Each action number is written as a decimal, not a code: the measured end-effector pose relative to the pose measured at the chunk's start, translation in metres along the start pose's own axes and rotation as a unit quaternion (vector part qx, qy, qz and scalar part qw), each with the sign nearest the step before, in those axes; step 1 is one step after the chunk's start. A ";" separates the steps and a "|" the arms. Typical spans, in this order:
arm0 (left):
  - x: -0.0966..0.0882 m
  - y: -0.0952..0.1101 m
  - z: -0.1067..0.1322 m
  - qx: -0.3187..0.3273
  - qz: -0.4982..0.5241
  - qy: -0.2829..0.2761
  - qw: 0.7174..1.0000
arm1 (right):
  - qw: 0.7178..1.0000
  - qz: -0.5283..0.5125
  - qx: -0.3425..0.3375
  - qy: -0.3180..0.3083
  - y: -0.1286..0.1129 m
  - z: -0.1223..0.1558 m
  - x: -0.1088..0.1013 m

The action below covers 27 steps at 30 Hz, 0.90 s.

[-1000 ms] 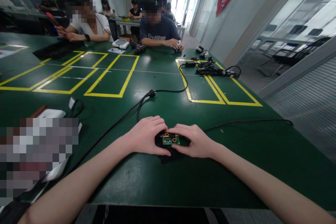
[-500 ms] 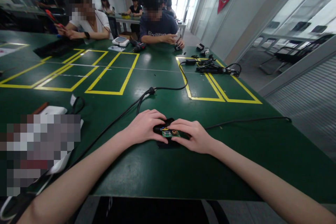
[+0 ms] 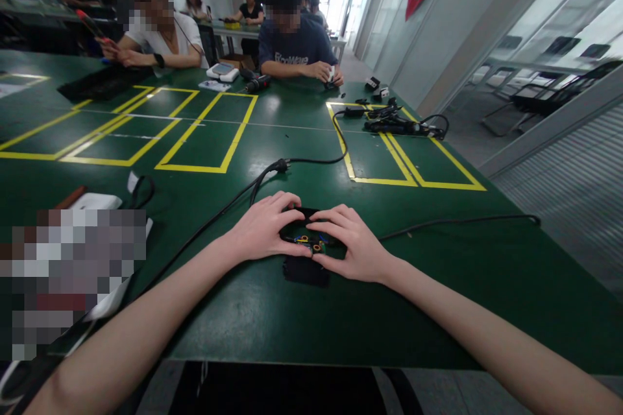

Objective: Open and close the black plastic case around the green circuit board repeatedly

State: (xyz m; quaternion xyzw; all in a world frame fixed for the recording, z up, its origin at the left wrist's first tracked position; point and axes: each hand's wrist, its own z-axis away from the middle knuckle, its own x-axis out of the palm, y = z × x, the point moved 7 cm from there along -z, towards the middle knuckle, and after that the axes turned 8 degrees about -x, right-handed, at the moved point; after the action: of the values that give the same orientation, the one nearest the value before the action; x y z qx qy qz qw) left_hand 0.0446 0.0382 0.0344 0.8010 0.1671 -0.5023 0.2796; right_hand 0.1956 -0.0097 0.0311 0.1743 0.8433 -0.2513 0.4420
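Note:
My left hand (image 3: 265, 227) curls around the left side of a small green circuit board (image 3: 316, 248) with copper-coloured coils and blue and yellow parts. From the other side, my right hand (image 3: 357, 243) closes on the board with thumb and fingers. Both thumbs press near its front edge. A flat black casing piece (image 3: 305, 271) shows just below the thumbs, and another dark piece (image 3: 309, 213) lies behind the board, partly covered by fingers. Black cables come in close to both hands; where they join the board is hidden.
A black power cord with a plug (image 3: 281, 165) runs across the green table (image 3: 233, 318). Adapters and cables (image 3: 394, 122) lie at the back right, near yellow tape outlines. A blurred-out packet (image 3: 78, 272) is at left. Two co-workers sit opposite; a drill (image 3: 257, 83) lies between them.
Both hands have shifted slightly, and the board has tipped so its coils show more. More of the black casing piece now shows below the thumbs.

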 end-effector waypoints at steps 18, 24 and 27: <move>0.006 -0.004 -0.001 -0.072 -0.002 -0.094 0.993 | 0.992 -0.121 0.022 -0.005 0.016 0.003 0.002; 0.005 -0.007 -0.002 -0.082 -0.005 -0.077 0.994 | 0.998 -0.043 0.023 0.043 0.014 0.001 0.000; -0.001 -0.010 -0.001 -0.079 0.001 -0.038 0.996 | 0.999 -0.033 0.010 0.031 0.018 0.003 -0.007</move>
State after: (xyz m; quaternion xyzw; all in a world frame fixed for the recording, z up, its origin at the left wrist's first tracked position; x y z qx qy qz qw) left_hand 0.0398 0.0469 0.0328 0.7570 0.1947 -0.5174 0.3482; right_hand 0.2105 0.0024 0.0303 0.1588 0.8594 -0.2686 0.4050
